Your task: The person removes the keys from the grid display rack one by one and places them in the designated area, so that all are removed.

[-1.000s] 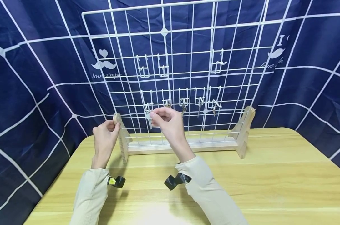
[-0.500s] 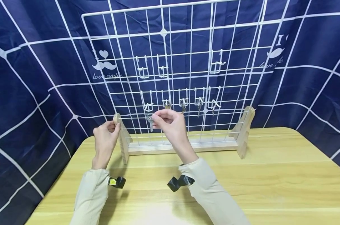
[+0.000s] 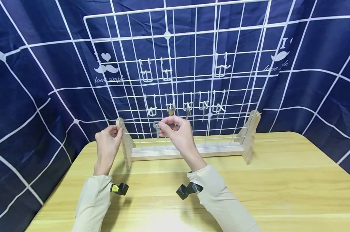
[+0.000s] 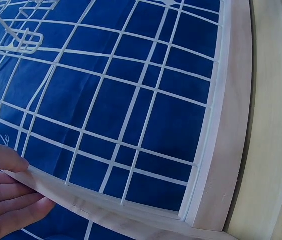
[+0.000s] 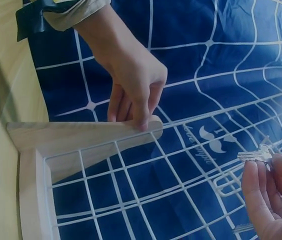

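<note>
My right hand [image 3: 180,137] pinches a silver key [image 3: 157,127] between thumb and fingers, in front of a white wire grid. In the right wrist view the key [image 5: 253,155] points away from the fingertips; whether there is more than one is unclear. Just above it, the leftmost lower hook [image 3: 152,111] bears nothing and is apart from the key. My left hand [image 3: 107,143] grips the top of the grid's left wooden upright [image 3: 127,151], thumb on one side and fingers on the other, as the left wrist view also shows. Several keys [image 3: 171,111] hang on the lower hooks to the right.
An upper row holds bare white hooks [image 3: 146,76]. The grid stands in a wooden base [image 3: 189,152], whose right upright [image 3: 251,138] rests on the wooden table [image 3: 290,180]. A dark blue curtain [image 3: 322,80] with white lines hangs close behind and at both sides.
The key has come away from the leftmost lower hook. My right hand has drawn it down, slightly right and towards me. The left hand stays on the upright.
</note>
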A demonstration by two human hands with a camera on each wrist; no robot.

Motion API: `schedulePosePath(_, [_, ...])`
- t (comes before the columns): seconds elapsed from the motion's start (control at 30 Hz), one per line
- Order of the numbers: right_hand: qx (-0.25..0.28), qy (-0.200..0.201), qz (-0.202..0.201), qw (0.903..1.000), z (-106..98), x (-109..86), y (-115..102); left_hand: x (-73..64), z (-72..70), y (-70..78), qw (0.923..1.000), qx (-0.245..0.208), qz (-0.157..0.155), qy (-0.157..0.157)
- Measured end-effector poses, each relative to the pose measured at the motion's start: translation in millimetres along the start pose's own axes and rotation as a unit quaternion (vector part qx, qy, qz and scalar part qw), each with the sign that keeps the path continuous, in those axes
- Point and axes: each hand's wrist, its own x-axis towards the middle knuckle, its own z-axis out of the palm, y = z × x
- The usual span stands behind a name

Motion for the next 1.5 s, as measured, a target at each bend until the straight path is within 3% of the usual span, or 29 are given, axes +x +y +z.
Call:
schedulePosePath(1.0, [0.011, -0.015, 0.088, 0.996, -20.5, -8.0, 19.9, 0.2, -0.7, -0.6, 0.9998, 0.016, -0.006, 0.001])
schedulePosePath(1.5, [-0.007, -0.014, 0.102, 0.9947, -32.9, -12.5, 33.0, -0.3, 0.5, -0.3, 0.9998, 0.018, -0.003, 0.0])
